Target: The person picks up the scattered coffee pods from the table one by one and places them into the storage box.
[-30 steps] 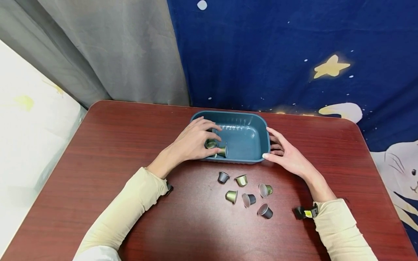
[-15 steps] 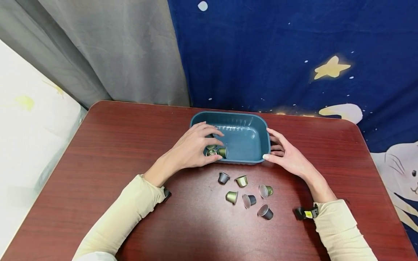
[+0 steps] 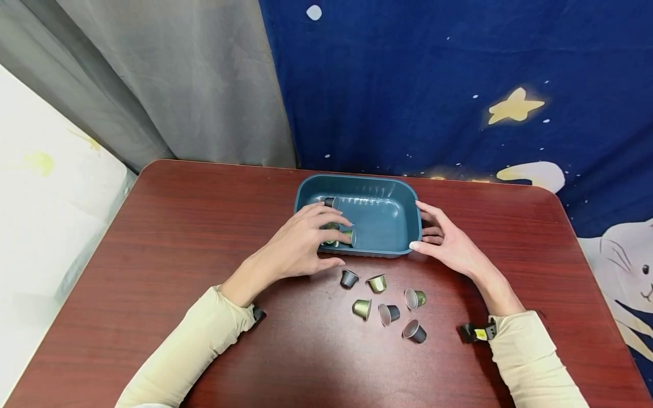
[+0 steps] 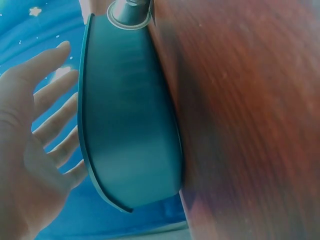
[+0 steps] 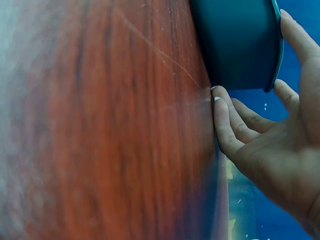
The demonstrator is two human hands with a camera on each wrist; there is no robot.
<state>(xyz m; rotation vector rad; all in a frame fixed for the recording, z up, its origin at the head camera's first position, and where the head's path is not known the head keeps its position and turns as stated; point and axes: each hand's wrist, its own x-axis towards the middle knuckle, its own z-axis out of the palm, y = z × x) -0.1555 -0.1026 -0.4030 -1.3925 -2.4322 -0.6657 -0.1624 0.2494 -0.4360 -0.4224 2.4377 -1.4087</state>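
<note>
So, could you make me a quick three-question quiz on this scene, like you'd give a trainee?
1. How many capsules lie on the table, outside the bin?
2. True or false: the right hand is holding a capsule.
3. From the person's side, the visible capsules inside the bin sit at its: a) left end, b) right end, c) middle.

Key: 1. Six. 2. False; it touches the bin's right end. 3. a.

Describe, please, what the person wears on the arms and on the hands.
Both arms wear pale cream fabric sleeves, wrinkled and pushed back from the hands: the left sleeve and the right sleeve. The left hand and the right hand wear no gloves. The right cuff has a small black device with a yellow label; a black part shows at the left.
</note>
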